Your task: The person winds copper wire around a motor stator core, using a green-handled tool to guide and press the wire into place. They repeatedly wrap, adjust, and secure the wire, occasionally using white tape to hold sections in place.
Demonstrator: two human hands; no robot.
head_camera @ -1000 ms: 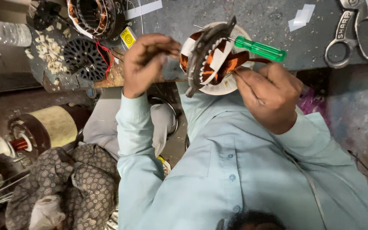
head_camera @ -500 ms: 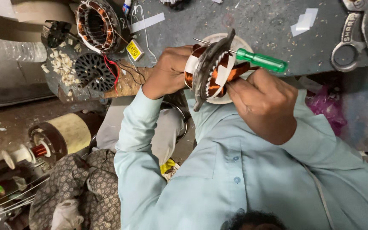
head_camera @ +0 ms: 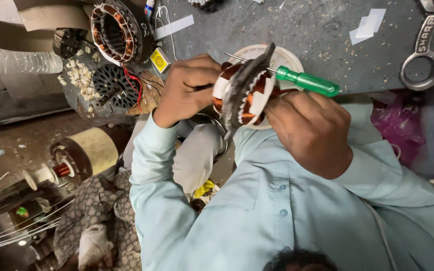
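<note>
the left hand [head_camera: 189, 88] grips a motor coil [head_camera: 244, 90] held up over the grey surface [head_camera: 322, 35], the right hand [head_camera: 310, 133] clenches a green screwdriver [head_camera: 307, 83] probing its copper windings, so the next push likely needs steadiness.

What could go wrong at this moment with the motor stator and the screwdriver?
1. The left hand grips the motor stator close to where the green-handled screwdriver goes in; a slip might jab its fingers.
2. The metal shaft runs in among the copper windings and may scrape them.
3. The stator is held in the air off the grey workbench, between both hands; if the right hand pushes hard, it may twist or drop.
</note>
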